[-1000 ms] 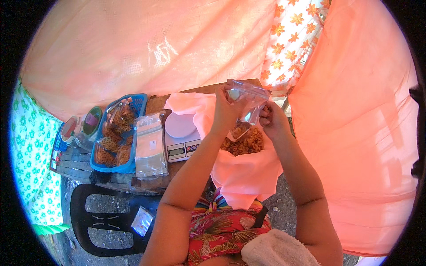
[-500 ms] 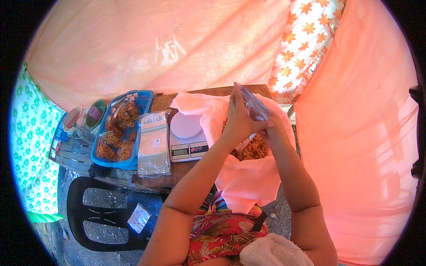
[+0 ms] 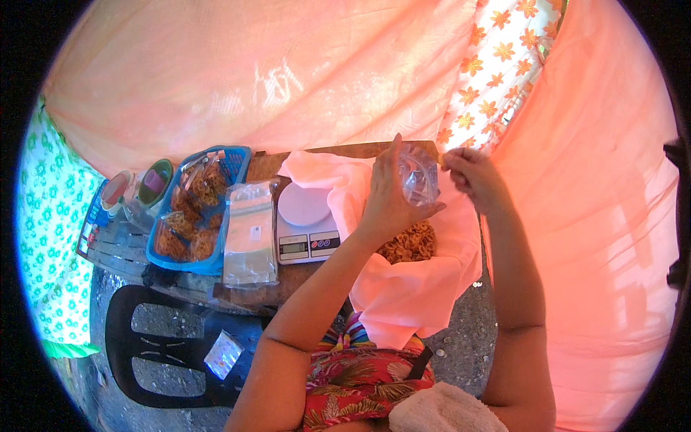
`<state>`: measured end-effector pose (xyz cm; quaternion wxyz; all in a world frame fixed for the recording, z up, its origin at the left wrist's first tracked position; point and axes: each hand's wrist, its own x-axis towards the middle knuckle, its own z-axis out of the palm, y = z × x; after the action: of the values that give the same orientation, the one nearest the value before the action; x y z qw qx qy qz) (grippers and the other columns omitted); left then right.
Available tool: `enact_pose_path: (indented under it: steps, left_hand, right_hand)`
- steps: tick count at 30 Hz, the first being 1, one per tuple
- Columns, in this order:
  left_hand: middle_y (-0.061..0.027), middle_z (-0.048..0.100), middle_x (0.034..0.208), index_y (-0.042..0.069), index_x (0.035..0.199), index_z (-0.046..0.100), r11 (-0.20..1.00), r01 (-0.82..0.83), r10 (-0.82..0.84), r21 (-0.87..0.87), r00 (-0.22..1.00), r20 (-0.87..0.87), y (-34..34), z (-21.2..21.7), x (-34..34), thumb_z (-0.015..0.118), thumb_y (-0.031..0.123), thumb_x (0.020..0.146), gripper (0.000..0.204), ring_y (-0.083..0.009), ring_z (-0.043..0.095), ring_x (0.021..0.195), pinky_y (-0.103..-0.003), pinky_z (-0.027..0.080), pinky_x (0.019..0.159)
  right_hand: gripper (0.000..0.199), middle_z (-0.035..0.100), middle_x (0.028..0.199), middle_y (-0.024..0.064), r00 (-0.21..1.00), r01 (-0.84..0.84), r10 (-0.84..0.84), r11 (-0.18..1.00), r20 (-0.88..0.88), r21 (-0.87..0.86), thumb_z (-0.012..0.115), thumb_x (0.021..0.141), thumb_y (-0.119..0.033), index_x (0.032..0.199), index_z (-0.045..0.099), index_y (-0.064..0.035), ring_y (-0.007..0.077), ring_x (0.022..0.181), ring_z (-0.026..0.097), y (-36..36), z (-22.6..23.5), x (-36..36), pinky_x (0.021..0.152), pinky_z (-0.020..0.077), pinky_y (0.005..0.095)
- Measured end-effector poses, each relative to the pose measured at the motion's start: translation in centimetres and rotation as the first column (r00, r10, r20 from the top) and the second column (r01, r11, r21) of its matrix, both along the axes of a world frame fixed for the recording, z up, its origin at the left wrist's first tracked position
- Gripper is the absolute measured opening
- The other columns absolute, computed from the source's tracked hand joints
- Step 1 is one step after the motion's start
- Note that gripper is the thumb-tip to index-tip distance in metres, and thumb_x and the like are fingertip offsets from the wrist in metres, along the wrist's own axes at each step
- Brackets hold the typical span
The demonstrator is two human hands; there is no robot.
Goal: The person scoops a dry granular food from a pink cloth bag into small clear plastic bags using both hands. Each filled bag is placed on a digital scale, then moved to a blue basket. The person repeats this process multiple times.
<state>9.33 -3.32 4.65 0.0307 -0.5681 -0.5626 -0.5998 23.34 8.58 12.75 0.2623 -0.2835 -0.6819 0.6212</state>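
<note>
My left hand (image 3: 389, 196) holds a clear plastic bag (image 3: 419, 176) upright, its fingers behind one side and its thumb across the bottom. The bag's mouth looks spread apart. To the right of the bag, and apart from it, my right hand (image 3: 471, 178) is raised with fingers curled in a pinch; anything between them is too small to make out. Below the bag, brown crispy snack pieces (image 3: 409, 245) lie in a container lined with pink cloth (image 3: 403, 288). Part of the snack is hidden behind my left hand and wrist.
Left of the cloth stands a white kitchen scale (image 3: 306, 223), then a stack of flat clear bags (image 3: 250, 241). A blue basket (image 3: 236, 162) holds several filled bags. Cups and tubs (image 3: 153, 181) sit farther left. A black plastic chair (image 3: 122, 345) stands below the table, bearing a shiny packet (image 3: 224, 354).
My right hand has let go of the bag and moved up and right, away from it. My left hand keeps the bag, which is now turned and more spread.
</note>
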Motion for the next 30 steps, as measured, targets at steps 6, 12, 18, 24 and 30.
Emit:
enact_pose_path:
  steps: [6,12,18,24,30]
  left_hand:
    - [-0.0239,0.035,0.143,0.003,0.157,0.007,0.995,-0.100,0.102,0.021,0.991,-0.088,0.7,-0.2,0.8,0.095,0.037,0.057,0.138,-0.0433,0.039,0.131,-0.053,0.035,0.110]
    - [-0.0259,0.039,0.141,0.002,0.156,0.007,0.985,-0.175,0.175,0.016,0.983,-0.046,0.7,0.4,0.9,0.095,0.033,0.058,0.135,-0.0441,0.042,0.127,-0.053,0.037,0.107]
    - [-0.0247,0.044,0.130,-0.001,0.155,0.010,0.966,-0.226,0.224,0.125,0.974,0.030,0.5,1.6,-0.4,0.093,0.030,0.062,0.128,-0.0426,0.045,0.120,-0.050,0.042,0.100]
    - [-0.0236,0.046,0.129,0.002,0.156,0.009,0.938,-0.222,0.257,0.266,0.960,-0.108,-0.1,3.2,-1.8,0.093,0.025,0.064,0.127,-0.0409,0.050,0.120,-0.048,0.048,0.096]
    - [-0.0219,0.048,0.129,0.003,0.155,0.020,0.948,-0.208,0.222,0.243,0.975,-0.031,-2.0,5.5,-4.0,0.094,0.026,0.063,0.120,-0.0382,0.054,0.118,-0.047,0.049,0.096]
  right_hand:
    - [0.027,0.068,0.070,0.0099,0.850,-0.422,0.072,0.687,0.522,0.591,0.075,0.083,-0.023,0.093,0.071,0.0010,0.0148,0.058,0.064,0.8,6.4,-2.7,0.051,0.0508,0.0293]
    - [0.021,0.070,0.080,0.0151,0.711,-0.605,-0.013,0.498,0.703,0.621,0.071,0.082,-0.013,0.097,0.072,0.0020,0.0199,0.068,0.068,-1.7,7.9,-5.6,0.063,0.0529,0.0327]
    - [0.032,0.069,0.075,0.0151,0.748,-0.580,0.017,0.502,0.663,0.642,0.070,0.086,-0.030,0.090,0.072,0.0016,0.0219,0.063,0.065,-3.9,8.2,-6.1,0.065,0.0519,0.0354]
    - [0.028,0.069,0.074,0.0171,0.884,-0.466,0.243,0.368,0.400,0.805,0.070,0.081,-0.032,0.084,0.074,-0.0040,0.0305,0.065,0.067,-4.5,8.4,-6.9,0.064,0.0536,0.0423]
    - [0.020,0.070,0.087,0.0022,0.909,-0.007,0.215,0.866,-0.358,0.500,0.060,0.098,-0.023,0.100,0.071,-0.0063,0.0113,0.074,0.065,-1.1,4.6,-5.1,0.062,0.0547,0.0271]
